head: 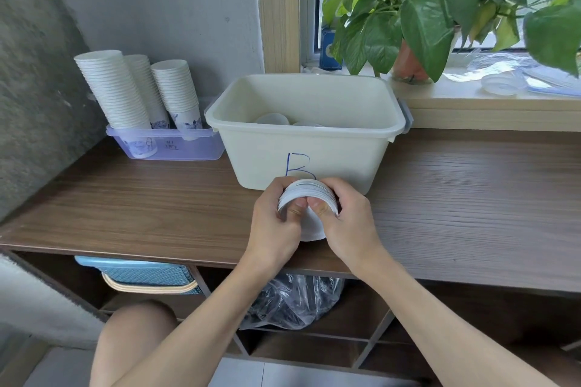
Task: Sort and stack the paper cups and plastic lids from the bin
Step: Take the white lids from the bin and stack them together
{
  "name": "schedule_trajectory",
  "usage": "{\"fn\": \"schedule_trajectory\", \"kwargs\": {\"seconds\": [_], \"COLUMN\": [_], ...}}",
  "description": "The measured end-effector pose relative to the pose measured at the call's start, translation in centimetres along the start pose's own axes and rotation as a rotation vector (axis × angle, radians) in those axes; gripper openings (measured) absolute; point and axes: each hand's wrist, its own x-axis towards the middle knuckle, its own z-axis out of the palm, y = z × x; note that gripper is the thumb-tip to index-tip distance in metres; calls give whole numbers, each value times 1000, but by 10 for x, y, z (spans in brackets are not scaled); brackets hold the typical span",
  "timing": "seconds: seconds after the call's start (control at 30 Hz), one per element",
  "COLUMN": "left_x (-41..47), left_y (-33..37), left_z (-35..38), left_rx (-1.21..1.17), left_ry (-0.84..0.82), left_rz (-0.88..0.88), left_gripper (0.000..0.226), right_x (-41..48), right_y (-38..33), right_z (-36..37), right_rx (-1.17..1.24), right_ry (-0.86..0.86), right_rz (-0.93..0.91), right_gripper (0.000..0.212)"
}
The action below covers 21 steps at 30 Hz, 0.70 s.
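While both forearms reach forward over the wooden counter (157,204), left hand (276,220) and right hand (349,217) clasp one nested stack of paper cups (305,191) from either side, thumbs pressed side by side. Just beyond the grip: cream bin (345,160) marked B. Far left of it: three cup stacks (125,91) in a clear tray (188,149).

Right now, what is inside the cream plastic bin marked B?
Two pale round pieces, lids or cups I cannot tell, lie low near the front of the cream plastic bin. Its front wall hides the rest.
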Motion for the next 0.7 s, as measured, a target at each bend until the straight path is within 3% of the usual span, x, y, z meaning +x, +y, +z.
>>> {"fn": "schedule_trajectory", "kwargs": {"seconds": [0.07,0.37,0.47,0.6,0.7], "left_x": [0,1,0,0,2], "left_y": [-1,-8,-9,-8,-12], "left_z": [0,1,2,-3,-5], "left_rx": [-16,46,74,99,135], "left_ry": [-10,-20,-88,-185,-176], "left_rz": [4,51,81,4,-37], "left_gripper": [23,44,29,41,36], "right_x": [0,-3,-1,2,2], "right_y": [1,-4,-3,0,2], "right_z": [1,-1,0,-1,-1], "right_rx": [2,73,63,147,124], "right_ry": [-11,-77,-27,85,61], "right_rz": [-1,-3,-7,57,43], "right_gripper": [19,54,46,37,38]}}
